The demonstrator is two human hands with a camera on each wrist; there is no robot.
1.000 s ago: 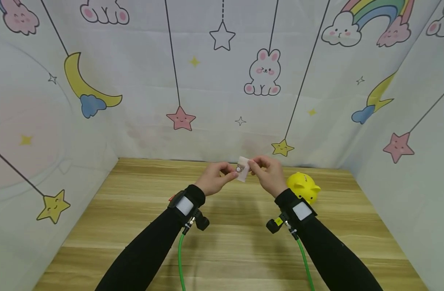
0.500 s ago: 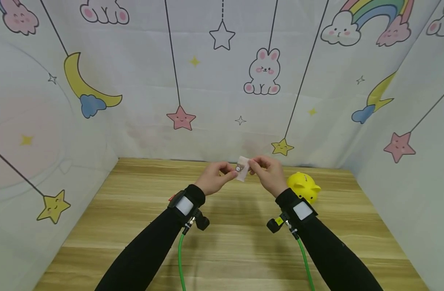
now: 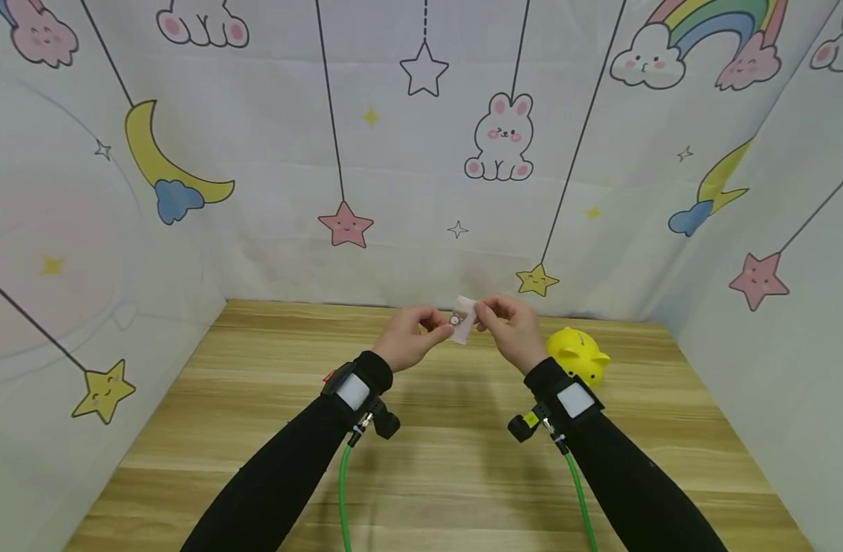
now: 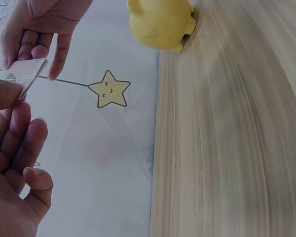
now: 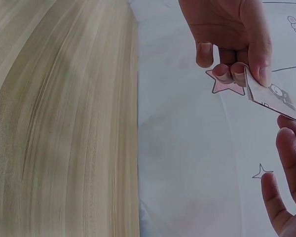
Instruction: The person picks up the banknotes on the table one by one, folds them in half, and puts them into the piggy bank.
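Observation:
Between both hands, above the far part of the table, is a small flat pale packet (image 3: 465, 320) with a cartoon figure printed on it. My left hand (image 3: 409, 337) pinches its left edge between thumb and fingers. At its upper right side, my right hand (image 3: 511, 330) pinches it the same way. In the right wrist view the packet (image 5: 274, 96) looks thin and layered at one end, with the print facing the camera. The left wrist view shows the packet (image 4: 27, 71) almost edge-on, its near end under the right thumb and fingers.
A yellow piggy bank (image 3: 576, 355) stands on the wooden table (image 3: 435, 475) just right of my right wrist. White cloth walls (image 3: 276, 169) printed with stars, moons and rabbits rise at the back and both sides. Green cables (image 3: 344, 498) trail from the wrist cameras.
Both hands keep their hold on the packet and stay nearly in place. The packet's tilt shifts very slightly.

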